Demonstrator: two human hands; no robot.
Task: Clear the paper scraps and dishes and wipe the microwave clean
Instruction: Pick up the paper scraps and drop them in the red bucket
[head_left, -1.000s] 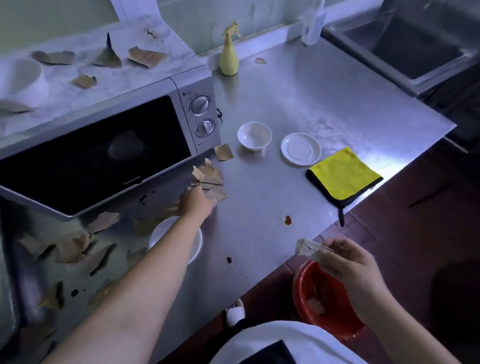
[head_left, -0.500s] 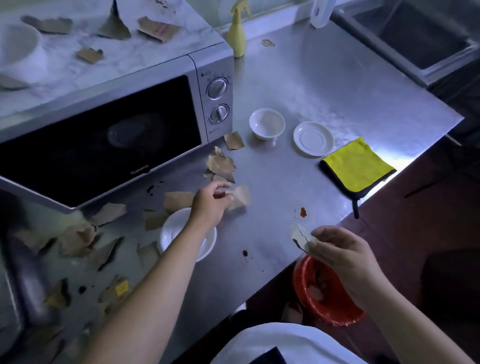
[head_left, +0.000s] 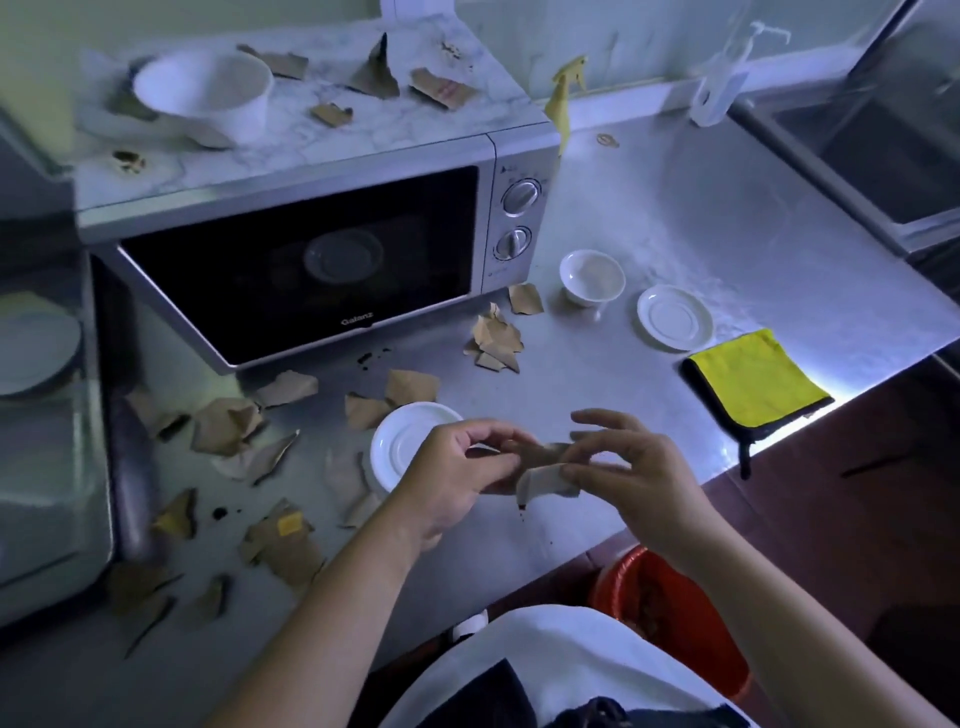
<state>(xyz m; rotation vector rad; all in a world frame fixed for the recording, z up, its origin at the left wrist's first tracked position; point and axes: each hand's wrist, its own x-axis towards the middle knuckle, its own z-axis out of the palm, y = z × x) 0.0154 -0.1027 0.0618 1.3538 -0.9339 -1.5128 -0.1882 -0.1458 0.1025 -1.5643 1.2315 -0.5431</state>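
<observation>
Bare table (head_left: 701, 197) lies open toward one o'clock past cup (head_left: 592, 278) and saucer (head_left: 675, 317); microwave (head_left: 301, 270) blocks eleven; scraps (head_left: 228, 426) crowd nine; cloth (head_left: 753, 379) at two.

Dim bluish light, glare along the counter (head_left: 779, 218) edge, warped corners.

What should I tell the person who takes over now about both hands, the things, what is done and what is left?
Left hand and right hand both pinch the held scraps over the counter edge.
Red bin stands below the right arm.
Done: nothing finished.
Left: loose scraps on counter and microwave top; bowl, cup, saucers uncleared; yellow cloth unused, wiping not begun.
</observation>
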